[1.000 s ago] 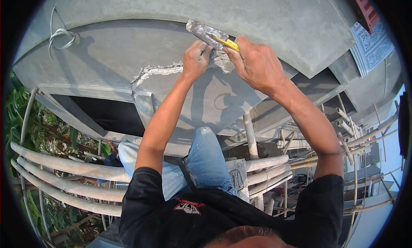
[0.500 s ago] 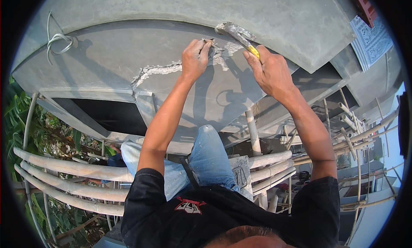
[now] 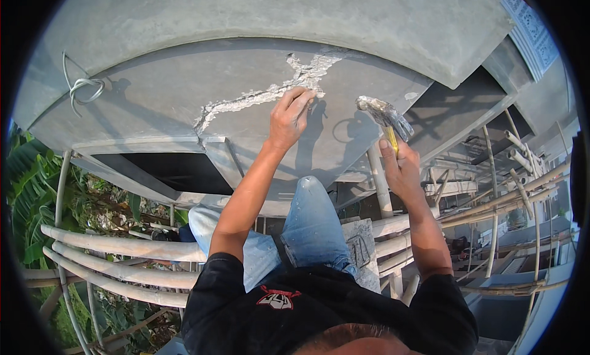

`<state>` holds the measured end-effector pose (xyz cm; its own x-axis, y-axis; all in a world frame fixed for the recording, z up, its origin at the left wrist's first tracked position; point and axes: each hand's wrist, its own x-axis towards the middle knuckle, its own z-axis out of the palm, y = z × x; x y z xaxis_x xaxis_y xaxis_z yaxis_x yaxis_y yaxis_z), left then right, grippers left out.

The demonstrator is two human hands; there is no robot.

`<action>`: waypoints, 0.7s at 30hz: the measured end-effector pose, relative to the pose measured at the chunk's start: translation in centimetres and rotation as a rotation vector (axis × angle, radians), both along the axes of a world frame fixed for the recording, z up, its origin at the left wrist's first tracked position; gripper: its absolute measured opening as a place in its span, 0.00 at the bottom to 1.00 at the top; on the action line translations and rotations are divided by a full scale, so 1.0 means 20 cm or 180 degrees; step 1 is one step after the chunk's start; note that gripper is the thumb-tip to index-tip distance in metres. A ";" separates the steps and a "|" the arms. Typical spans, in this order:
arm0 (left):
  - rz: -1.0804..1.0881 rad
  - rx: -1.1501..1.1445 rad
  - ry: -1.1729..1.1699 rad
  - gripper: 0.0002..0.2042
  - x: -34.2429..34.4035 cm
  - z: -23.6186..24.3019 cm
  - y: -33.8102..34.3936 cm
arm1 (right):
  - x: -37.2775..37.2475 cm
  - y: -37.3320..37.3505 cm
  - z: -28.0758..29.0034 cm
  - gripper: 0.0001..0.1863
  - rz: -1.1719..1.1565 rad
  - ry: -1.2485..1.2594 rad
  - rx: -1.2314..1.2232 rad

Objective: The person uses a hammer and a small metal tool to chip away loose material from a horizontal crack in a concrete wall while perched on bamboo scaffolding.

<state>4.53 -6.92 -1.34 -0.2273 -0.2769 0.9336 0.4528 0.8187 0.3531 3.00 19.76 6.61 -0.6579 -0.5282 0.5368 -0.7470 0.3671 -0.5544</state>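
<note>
My left hand point(image 3: 290, 120) is closed in a pinch at the lower edge of a jagged, chipped-out crack point(image 3: 246, 100) in a grey plastered wall point(image 3: 178, 78). Whatever its fingers grip is mostly hidden. Off the wall to the right, my right hand point(image 3: 401, 170) is wrapped round the yellow handle of a hammer point(image 3: 386, 116). The hammer's head is worn and crusted with pale plaster, and it points up and away from me. Rough, pale material shows along the crack, which branches at its upper right end.
Bamboo poles point(image 3: 123, 247) form scaffolding around me, left and right. A dark opening point(image 3: 175, 173) lies in the wall below the crack. A looped grey cable point(image 3: 86, 90) sticks out at the upper left. A concrete ledge point(image 3: 258, 14) overhangs the wall's top.
The hammer has swung down and back, away from the crack's upper end. My left hand has moved lower along the crack, uncovering its branching part. The whole view has shifted slightly.
</note>
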 end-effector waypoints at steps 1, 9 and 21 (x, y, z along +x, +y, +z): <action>0.0038 -0.0188 -0.0095 0.18 0.00 -0.01 0.01 | -0.01 0.05 -0.06 0.20 -0.0094 -0.0371 0.0180; 0.0369 -0.0707 -0.0242 0.25 -0.10 -0.04 0.10 | 0.09 0.13 -0.41 0.19 -0.0242 -0.1204 -0.0642; 0.0544 -0.0601 -0.0301 0.26 -0.18 -0.02 0.15 | 0.05 0.19 -0.60 0.18 -0.0224 -0.1837 -0.0699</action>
<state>0.87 -3.84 -1.72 -0.2810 -0.1417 0.9492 0.2747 0.9358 0.2210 3.97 23.48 -5.37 -0.9038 -0.3904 0.1754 -0.2824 0.2360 -0.9298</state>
